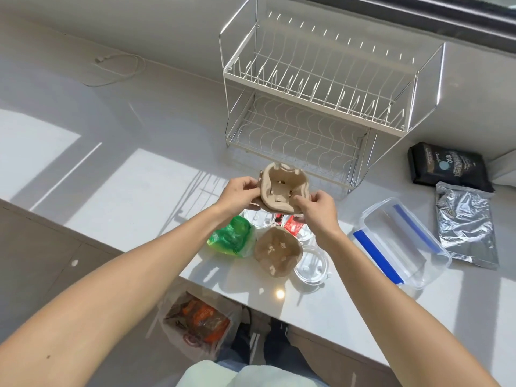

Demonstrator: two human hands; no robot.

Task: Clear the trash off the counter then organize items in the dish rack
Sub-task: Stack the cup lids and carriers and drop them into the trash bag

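Both hands hold a brown pulp cup carrier up above the counter. My left hand grips its left edge and my right hand grips its lower right edge. Below it on the white counter lie a second pulp cup carrier, a crumpled green plastic bag, clear plastic lids and a red sachet. The white two-tier wire dish rack stands empty behind them.
A clear storage container with blue clips lies right of the trash, with a silver foil pouch and a black packet beyond. A plastic trash bag stands on the floor below the counter edge. A white cable lies far left.
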